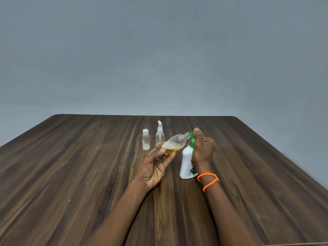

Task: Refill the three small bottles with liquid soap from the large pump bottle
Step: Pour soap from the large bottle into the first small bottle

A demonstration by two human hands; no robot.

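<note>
A person's left hand (156, 164) gripped a small clear bottle (173, 145) near its base, tilted almost flat above a dark wooden table (71, 174), its open mouth held against the green nozzle of the large pump bottle (187, 162). The right hand (202, 148) curled over that green pump head, one finger on top. Amber soap pooled along the small bottle's lower side — roughly a third full, at a guess. It looked light, thin-walled and likely slick if soap ran down it; a hold around the lower body seemed safest. Two other small bottles stood upright beyond — a capped bottle (145, 139) and a spray-topped bottle (159, 134). The right hand hid most of the pump head, so the join of nozzle and mouth was hard to make out.
</note>
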